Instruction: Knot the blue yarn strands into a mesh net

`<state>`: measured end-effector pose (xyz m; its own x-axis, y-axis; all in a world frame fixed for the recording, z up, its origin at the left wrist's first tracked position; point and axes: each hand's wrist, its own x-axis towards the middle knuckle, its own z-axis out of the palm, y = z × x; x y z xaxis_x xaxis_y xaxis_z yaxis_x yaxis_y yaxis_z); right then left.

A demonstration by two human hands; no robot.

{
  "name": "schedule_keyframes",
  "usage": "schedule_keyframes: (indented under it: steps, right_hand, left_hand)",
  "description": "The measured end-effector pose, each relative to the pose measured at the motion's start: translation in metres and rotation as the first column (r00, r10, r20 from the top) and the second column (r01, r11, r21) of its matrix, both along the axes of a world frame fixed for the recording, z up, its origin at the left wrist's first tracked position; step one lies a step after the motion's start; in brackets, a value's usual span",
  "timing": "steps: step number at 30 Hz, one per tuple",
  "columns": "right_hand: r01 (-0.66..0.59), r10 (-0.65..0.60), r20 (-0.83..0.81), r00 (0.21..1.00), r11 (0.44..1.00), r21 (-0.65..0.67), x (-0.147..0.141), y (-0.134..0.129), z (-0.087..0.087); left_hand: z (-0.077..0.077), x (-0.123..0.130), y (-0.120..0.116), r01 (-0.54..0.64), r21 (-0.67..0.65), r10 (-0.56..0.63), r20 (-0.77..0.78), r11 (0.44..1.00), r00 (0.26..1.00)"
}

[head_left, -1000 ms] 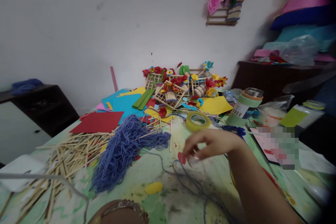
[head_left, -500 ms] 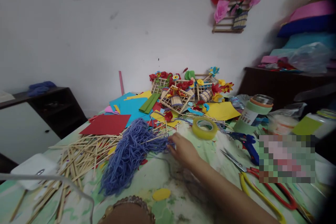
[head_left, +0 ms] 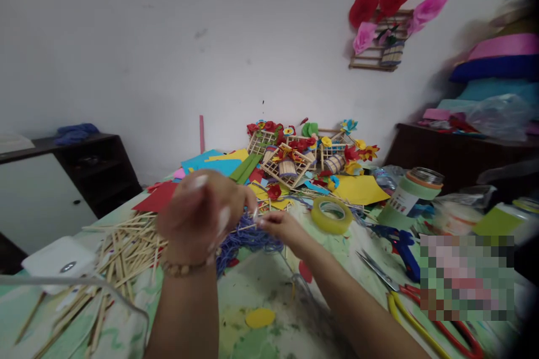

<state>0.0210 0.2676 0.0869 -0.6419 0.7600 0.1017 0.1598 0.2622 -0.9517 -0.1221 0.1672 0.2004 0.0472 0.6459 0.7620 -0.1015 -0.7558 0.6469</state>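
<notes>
My left hand [head_left: 206,213], smeared by motion, hovers over the bundle of blue-purple yarn [head_left: 248,238] and hides much of it. Its finger reaches close to the fingertips of my right hand [head_left: 288,230]. The right thumb and fingers are pinched together at the yarn's right end. What lies between them is too small to make out; a thin pale stick [head_left: 244,228] runs toward them. Loose yarn trails on the cloth below my right wrist. A beaded bracelet [head_left: 183,269] circles my left wrist.
Wooden sticks [head_left: 122,258] lie left, beside a white box [head_left: 59,266] with a cable. A tape roll [head_left: 332,215], scissors [head_left: 379,272], a blue glue gun [head_left: 398,247] and a green bottle [head_left: 410,196] stand or lie right. Stick crafts with paper flowers [head_left: 288,165] fill the back.
My left hand has risen from the bottom edge to above the yarn, near my right fingertips. My right hand stays at the yarn's end. The view has tilted slightly.
</notes>
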Motion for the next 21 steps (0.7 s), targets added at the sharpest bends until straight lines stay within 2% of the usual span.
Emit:
schedule_keyframes:
  steps: [2, 3, 4, 5, 6, 7, 8, 9, 10, 12, 14, 17, 19, 21]
  right_hand:
    - [0.056, -0.097, -0.305, 0.948, 0.989, -0.139, 0.017, 0.006, 0.023]
    - [0.079, -0.147, -0.422, 0.895, 0.982, -0.174, 0.027, 0.008, 0.035]
    - [0.101, -0.182, -0.518, 0.836, 0.978, -0.182, 0.037, 0.008, 0.046]
    - [0.129, -0.215, -0.588, 0.779, 0.974, -0.186, 0.048, 0.009, 0.056]
    - [0.160, -0.237, -0.651, 0.721, 0.971, -0.177, 0.059, 0.008, 0.065]
    - [0.188, -0.248, -0.706, 0.664, 0.969, -0.163, 0.070, 0.007, 0.074]
    - [0.208, -0.246, -0.752, 0.611, 0.967, -0.147, 0.081, 0.006, 0.081]
    - [0.222, -0.236, -0.790, 0.566, 0.966, -0.129, 0.092, 0.004, 0.088]
    - [0.232, -0.223, -0.819, 0.528, 0.966, -0.113, 0.103, 0.003, 0.093]
    - [0.243, -0.205, -0.859, 0.469, 0.965, -0.098, 0.123, 0.002, 0.101]
    - [0.258, -0.206, -0.890, 0.408, 0.961, -0.104, 0.143, 0.005, 0.105]
    - [0.294, -0.212, -0.919, 0.334, 0.949, -0.112, 0.169, 0.013, 0.105]
    - [0.346, -0.249, -0.915, 0.318, 0.929, -0.133, 0.181, 0.019, 0.103]
    - [0.469, -0.358, -0.880, 0.313, 0.864, -0.184, 0.192, 0.025, 0.098]
  left_hand:
    - [-0.005, 0.000, 0.021, -0.043, -0.010, 0.042, -0.089, 0.999, 0.995]
    - [-0.011, -0.001, 0.034, -0.131, -0.056, 0.116, -0.217, 0.990, 0.969]
    - [-0.019, -0.002, 0.048, -0.247, -0.101, 0.187, -0.405, 0.964, 0.895]
    - [-0.030, -0.004, 0.061, -0.385, -0.111, 0.243, -0.609, 0.916, 0.755]
    - [-0.041, -0.006, 0.074, -0.522, -0.087, 0.263, -0.787, 0.849, 0.559]
    - [-0.051, -0.009, 0.084, -0.646, -0.029, 0.265, -0.897, 0.763, 0.353]
    - [-0.061, -0.012, 0.092, -0.728, 0.041, 0.248, -0.952, 0.685, 0.180]
    - [-0.070, -0.017, 0.098, -0.782, 0.100, 0.234, -0.971, 0.615, 0.059]
    - [-0.076, -0.023, 0.102, -0.817, 0.135, 0.229, -0.973, 0.560, -0.004]
    - [-0.082, -0.038, 0.104, -0.857, 0.145, 0.226, -0.974, 0.495, -0.034]
    - [-0.082, -0.054, 0.101, -0.876, 0.111, 0.211, -0.977, 0.469, -0.011]
    - [-0.075, -0.075, 0.095, -0.873, 0.056, 0.218, -0.974, 0.484, 0.059]
    - [-0.069, -0.081, 0.093, -0.866, 0.054, 0.271, -0.958, 0.497, 0.095]
    - [-0.062, -0.081, 0.091, -0.867, 0.079, 0.368, -0.921, 0.493, 0.125]
